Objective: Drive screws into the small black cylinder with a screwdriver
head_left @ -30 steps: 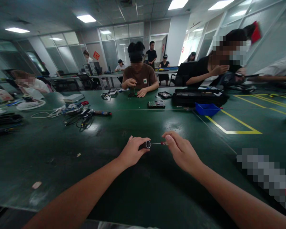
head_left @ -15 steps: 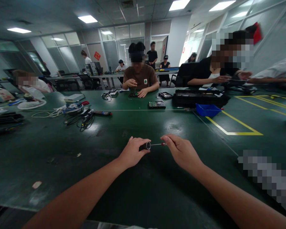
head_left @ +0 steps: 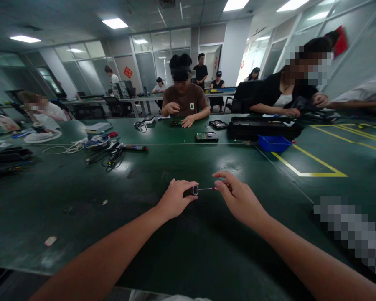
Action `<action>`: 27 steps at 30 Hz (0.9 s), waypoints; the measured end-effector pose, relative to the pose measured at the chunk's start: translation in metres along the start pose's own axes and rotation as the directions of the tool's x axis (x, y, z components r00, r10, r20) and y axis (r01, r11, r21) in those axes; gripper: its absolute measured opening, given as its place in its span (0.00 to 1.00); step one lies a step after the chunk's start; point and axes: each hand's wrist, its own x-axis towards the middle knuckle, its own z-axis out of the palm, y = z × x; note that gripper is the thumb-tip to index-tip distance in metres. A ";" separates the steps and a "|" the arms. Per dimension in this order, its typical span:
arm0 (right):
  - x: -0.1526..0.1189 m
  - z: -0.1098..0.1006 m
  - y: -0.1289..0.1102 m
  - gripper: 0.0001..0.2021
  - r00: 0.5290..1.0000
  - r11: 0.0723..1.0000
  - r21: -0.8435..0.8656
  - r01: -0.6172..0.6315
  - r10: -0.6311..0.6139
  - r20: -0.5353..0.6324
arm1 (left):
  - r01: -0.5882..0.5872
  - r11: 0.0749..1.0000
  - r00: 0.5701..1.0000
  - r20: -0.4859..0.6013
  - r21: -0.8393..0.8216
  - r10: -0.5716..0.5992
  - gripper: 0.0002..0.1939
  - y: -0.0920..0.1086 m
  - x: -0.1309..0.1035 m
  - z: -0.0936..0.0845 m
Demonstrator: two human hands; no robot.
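My left hand [head_left: 175, 198] is closed around a short dark cylinder [head_left: 190, 192] with a silvery ring at its open end, which faces right. Most of its body is hidden by my fingers. From the right, my right hand [head_left: 238, 196] grips a thin screwdriver [head_left: 210, 188] between thumb and fingers. Its index finger is raised off the handle. The metal shaft runs level to the cylinder's ringed end; whether the tip is inside or just touching, I cannot tell. Red shows on the handle, the rest of which my hand covers.
Tangled cables [head_left: 108, 154] lie left on the green table [head_left: 138, 259]. A circuit-board drive [head_left: 207, 136], a blue tray [head_left: 274, 143] and a long black casing [head_left: 260, 127] lie farther back. A person [head_left: 184, 100] works opposite. A pixelated object [head_left: 347, 230] lies at right.
My right index finger has lifted and spread away from the screwdriver handle. My left hand and the cylinder have stayed in place. The person at right has shifted their hands.
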 end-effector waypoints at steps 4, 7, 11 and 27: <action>-0.001 0.001 0.000 0.15 0.999 1.000 0.022 0.021 -0.020 -0.045 | -0.001 1.000 1.000 -0.020 -0.023 0.001 0.19 0.000 0.000 0.000; -0.001 0.000 0.002 0.18 1.000 1.000 -0.008 -0.004 0.004 -0.020 | -0.015 1.000 1.000 -0.022 -0.024 0.014 0.19 -0.002 0.000 0.001; -0.001 0.001 0.002 0.17 1.000 1.000 -0.015 0.009 -0.010 -0.007 | -0.027 0.999 1.000 -0.012 -0.021 0.027 0.19 -0.003 0.000 0.003; -0.004 0.004 -0.001 0.12 0.998 0.996 0.056 0.063 -0.062 -0.018 | -0.016 0.998 0.998 -0.059 -0.069 0.012 0.20 -0.003 0.000 -0.001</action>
